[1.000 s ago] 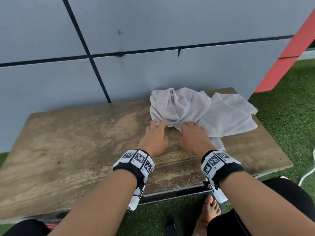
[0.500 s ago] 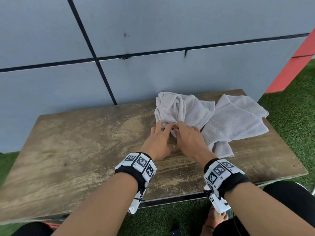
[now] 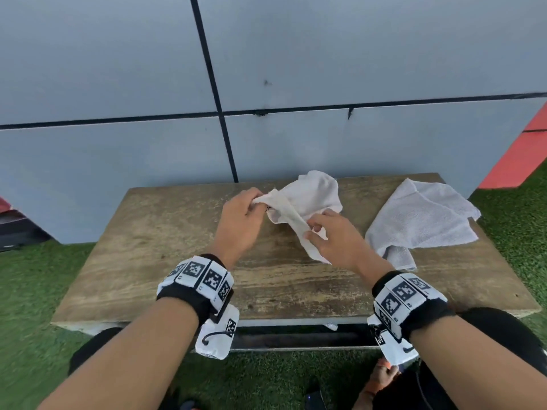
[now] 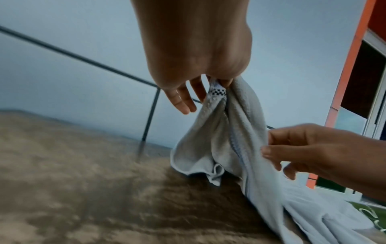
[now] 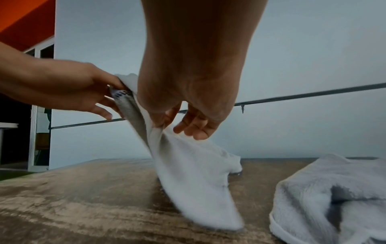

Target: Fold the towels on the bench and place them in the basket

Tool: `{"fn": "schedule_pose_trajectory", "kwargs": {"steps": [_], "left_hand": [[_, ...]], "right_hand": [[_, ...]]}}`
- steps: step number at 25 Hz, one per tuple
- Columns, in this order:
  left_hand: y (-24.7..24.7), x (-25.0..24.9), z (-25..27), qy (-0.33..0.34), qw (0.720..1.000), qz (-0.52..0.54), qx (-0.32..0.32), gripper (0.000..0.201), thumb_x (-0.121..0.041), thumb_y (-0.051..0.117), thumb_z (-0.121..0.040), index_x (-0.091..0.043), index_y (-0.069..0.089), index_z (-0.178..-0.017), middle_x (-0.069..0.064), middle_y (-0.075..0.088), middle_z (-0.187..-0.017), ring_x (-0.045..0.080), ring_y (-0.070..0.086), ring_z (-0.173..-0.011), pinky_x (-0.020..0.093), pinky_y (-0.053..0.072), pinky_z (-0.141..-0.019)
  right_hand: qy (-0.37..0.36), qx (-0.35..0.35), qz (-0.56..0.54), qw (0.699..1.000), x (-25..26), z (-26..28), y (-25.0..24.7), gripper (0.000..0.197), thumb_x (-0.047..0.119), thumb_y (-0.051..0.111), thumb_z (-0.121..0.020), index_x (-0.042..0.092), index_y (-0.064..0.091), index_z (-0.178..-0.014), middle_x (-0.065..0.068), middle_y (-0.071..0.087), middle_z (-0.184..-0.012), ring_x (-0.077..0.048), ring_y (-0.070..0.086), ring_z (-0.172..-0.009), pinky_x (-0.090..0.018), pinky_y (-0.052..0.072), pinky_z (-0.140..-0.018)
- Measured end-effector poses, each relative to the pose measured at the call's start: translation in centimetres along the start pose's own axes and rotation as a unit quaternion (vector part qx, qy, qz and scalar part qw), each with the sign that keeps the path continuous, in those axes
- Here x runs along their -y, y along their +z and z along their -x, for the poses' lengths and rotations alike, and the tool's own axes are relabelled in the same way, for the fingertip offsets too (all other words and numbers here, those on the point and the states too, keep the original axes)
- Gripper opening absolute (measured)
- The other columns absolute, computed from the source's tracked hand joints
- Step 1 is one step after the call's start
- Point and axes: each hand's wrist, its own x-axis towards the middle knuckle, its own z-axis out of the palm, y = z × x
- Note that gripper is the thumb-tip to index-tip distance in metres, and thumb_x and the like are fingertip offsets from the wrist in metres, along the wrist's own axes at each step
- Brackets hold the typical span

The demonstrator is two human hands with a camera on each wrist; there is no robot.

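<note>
A white towel (image 3: 307, 199) hangs crumpled above the wooden bench (image 3: 165, 232), lifted off its top. My left hand (image 3: 251, 204) pinches the towel's upper corner by the small checkered tag (image 4: 218, 91). My right hand (image 3: 315, 229) pinches the towel's edge lower down and to the right (image 5: 162, 122). The towel's loose end (image 5: 200, 189) still trails on the wood. A second white towel (image 3: 423, 217) lies rumpled on the bench's right end (image 5: 325, 198). No basket is in view.
A grey panelled wall (image 3: 296, 69) with dark seams stands right behind the bench. Green artificial grass (image 3: 35, 279) surrounds the bench. A red slanted beam (image 3: 521, 155) rises at the far right. My knees and a bare foot (image 3: 381, 377) are below the bench's front edge.
Both hands have taken hold of the left towel and raised it off the bench, pulling it left, apart from the second towel. The view has tipped so more of the bench shows.
</note>
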Motion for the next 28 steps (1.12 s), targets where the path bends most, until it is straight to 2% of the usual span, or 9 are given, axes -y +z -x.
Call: {"fn": "schedule_pose_trajectory", "kwargs": {"steps": [6,8,11,13,15,17,20,23,28], "left_hand": [[-5.0,0.4,2.8,-0.088,0.987,-0.134,-0.021,0.027,-0.023,0.050,-0.097,-0.016,0.049,-0.071,-0.004,0.052,-0.066,0.016,0.046,-0.062,0.025,0.027,-0.050],[-6.1,0.4,3.8,-0.134,0.979,-0.150,-0.014,0.007,-0.023,0.058,-0.092,-0.017,0.054,-0.092,0.001,0.061,-0.091,0.018,0.054,-0.077,0.025,0.037,-0.058],[-6.0,-1.1,5.7,-0.081,0.986,-0.134,0.050,0.075,-0.031,0.079,-0.075,-0.030,0.036,-0.137,0.000,0.038,-0.129,0.016,0.044,-0.107,0.032,0.041,-0.088],[-5.3,-2.4,6.4,0.000,0.983,-0.164,0.083,0.069,-0.040,0.078,-0.075,-0.033,0.043,-0.134,-0.001,0.040,-0.131,0.018,0.040,-0.117,0.034,0.036,-0.096],[-4.8,-3.3,6.2,0.053,0.970,-0.214,0.108,0.029,-0.041,0.071,-0.084,-0.024,0.060,-0.105,-0.003,0.056,-0.110,0.021,0.049,-0.111,0.034,0.035,-0.092],[-5.0,-3.5,6.2,0.064,0.978,-0.169,0.103,0.018,-0.032,0.066,-0.090,-0.022,0.055,-0.080,-0.006,0.057,-0.083,0.022,0.056,-0.089,0.031,0.034,-0.077],[-5.8,-3.4,6.3,0.048,0.997,-0.052,0.043,0.016,-0.026,0.059,-0.096,-0.015,0.056,-0.085,-0.005,0.058,-0.075,0.009,0.051,-0.067,0.017,0.037,-0.060],[-7.1,-2.7,5.8,0.031,0.999,-0.009,-0.002,0.013,-0.027,0.058,-0.098,-0.017,0.057,-0.090,-0.007,0.060,-0.077,0.001,0.048,-0.063,0.011,0.039,-0.058],[-7.6,-0.1,4.1,-0.042,0.998,-0.006,0.041,0.036,-0.040,0.056,-0.099,-0.007,0.063,-0.084,0.001,0.064,-0.074,0.014,0.055,-0.062,0.028,0.043,-0.060]], "right_hand": [[-0.005,-0.039,-0.068,0.997,3.7,1.2,-1.5,0.010,0.028,0.044,-0.104,0.022,0.049,-0.096,-0.004,0.056,-0.064,-0.018,0.046,-0.055,-0.034,0.038,-0.056],[-0.018,-0.044,-0.088,0.995,5.5,0.9,-2.2,0.010,0.030,0.046,-0.103,0.028,0.051,-0.094,-0.001,0.054,-0.064,-0.017,0.044,-0.057,-0.033,0.037,-0.058],[-0.070,-0.029,-0.115,0.990,8.3,0.7,-3.0,0.013,0.027,0.053,-0.101,0.023,0.058,-0.090,0.005,0.053,-0.063,-0.011,0.043,-0.055,-0.026,0.038,-0.056],[-0.104,0.004,-0.134,0.985,10.2,1.2,-3.3,0.015,0.025,0.058,-0.099,0.018,0.065,-0.088,0.006,0.063,-0.070,-0.013,0.056,-0.065,-0.028,0.047,-0.062],[-0.126,0.013,-0.146,0.981,11.3,1.8,-3.7,0.016,0.026,0.064,-0.096,0.016,0.070,-0.085,0.004,0.070,-0.077,-0.014,0.063,-0.074,-0.028,0.050,-0.069],[-0.127,0.010,-0.160,0.979,11.7,2.2,-4.4,0.016,0.029,0.072,-0.090,0.015,0.071,-0.083,0.003,0.068,-0.072,-0.009,0.059,-0.066,-0.023,0.047,-0.065],[-0.096,0.066,-0.082,0.990,10.7,2.4,-5.5,0.024,0.035,0.080,-0.082,0.017,0.068,-0.091,0.008,0.064,-0.073,-0.005,0.056,-0.065,-0.018,0.043,-0.059],[-0.037,0.121,0.064,0.990,7.7,2.6,-6.0,0.032,0.040,0.070,-0.089,0.023,0.055,-0.067,0.008,0.053,-0.065,-0.011,0.048,-0.060,-0.025,0.032,-0.058],[0.012,0.027,-0.064,0.997,3.8,2.2,-7.2,0.037,0.041,0.066,-0.092,0.013,0.061,-0.068,-0.007,0.058,-0.064,-0.010,0.045,-0.057,-0.027,0.034,-0.059]]}}
